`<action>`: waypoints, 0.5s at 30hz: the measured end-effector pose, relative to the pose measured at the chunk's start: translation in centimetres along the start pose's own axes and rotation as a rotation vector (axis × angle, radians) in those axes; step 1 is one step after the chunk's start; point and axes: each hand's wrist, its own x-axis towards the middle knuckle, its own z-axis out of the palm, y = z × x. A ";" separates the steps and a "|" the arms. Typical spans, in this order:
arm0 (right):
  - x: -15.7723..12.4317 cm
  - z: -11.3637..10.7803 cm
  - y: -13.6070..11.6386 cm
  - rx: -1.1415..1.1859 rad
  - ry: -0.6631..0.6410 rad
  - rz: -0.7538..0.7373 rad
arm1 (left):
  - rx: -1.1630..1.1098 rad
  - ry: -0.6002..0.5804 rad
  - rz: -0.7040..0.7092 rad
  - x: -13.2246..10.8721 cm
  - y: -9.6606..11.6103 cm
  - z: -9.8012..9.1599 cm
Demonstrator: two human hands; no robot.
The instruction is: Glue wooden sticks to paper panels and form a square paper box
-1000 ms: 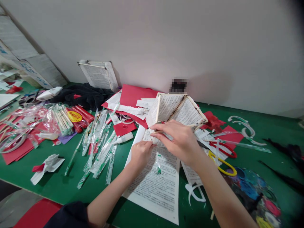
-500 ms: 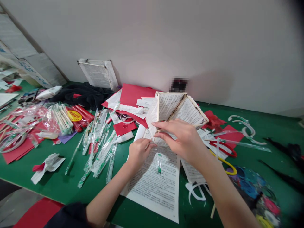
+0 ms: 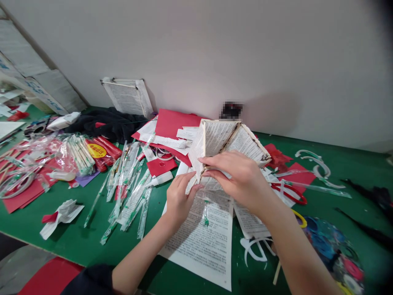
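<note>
A box-like stick frame covered with printed paper (image 3: 245, 143) is tilted above the table, its open side toward me. My right hand (image 3: 241, 176) pinches a corner of it, thumb below and fingers along the stick edge. Just left of that corner, my left hand (image 3: 181, 196) has thumb and fingers closed on the loose edge of the frame's paper side (image 3: 190, 180). Below both hands lies a large printed sheet (image 3: 202, 254), with a small clear wrapper with green marks (image 3: 206, 215) on it.
Plastic-wrapped sticks (image 3: 132, 205) and a bag of sticks (image 3: 80, 153) lie left. A similar paper-covered frame (image 3: 127, 96) leans on the wall. Red-handled scissors (image 3: 290, 193) and a tape roll pile (image 3: 325, 239) lie right. Crumpled paper (image 3: 63, 215) sits near the front edge.
My left hand has turned a little upward, its fingers now higher along the paper edge and its thumb more stretched. My right hand and the frame have barely shifted.
</note>
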 end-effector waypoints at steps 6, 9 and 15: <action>0.1 0.0 0.1 0.043 0.015 0.013 | -0.110 0.110 0.033 1.5 2.9 -1.6; 0.2 0.0 0.0 0.082 0.014 0.016 | -0.078 0.162 0.059 2.0 3.7 -1.9; 0.1 0.4 -0.1 0.115 -0.033 0.061 | 0.018 0.176 0.030 2.6 4.3 -2.0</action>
